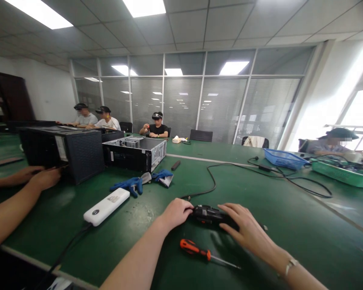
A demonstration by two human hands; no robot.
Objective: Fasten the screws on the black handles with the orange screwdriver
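My left hand [177, 213] and my right hand [245, 225] both rest on a black handheld power tool [211, 215] on the green workbench [305, 229], the left gripping its near end and the right curled over its other end. Just below them lies an orange-and-black screwdriver [193, 247], touching neither hand. A white power bank [106, 206] sits to my left, with a black cable running from it. Beyond it lie blue work gloves [130, 185]. A black cable [211, 189] runs from the tool area toward the right.
An open computer case [134, 153] and a black PC case [84, 155] stand ahead, the latter touched by a co-worker's hand [45, 177]. A blue basket [284, 159] and a green tray [340, 173] sit at right. Several people sit at the far end.
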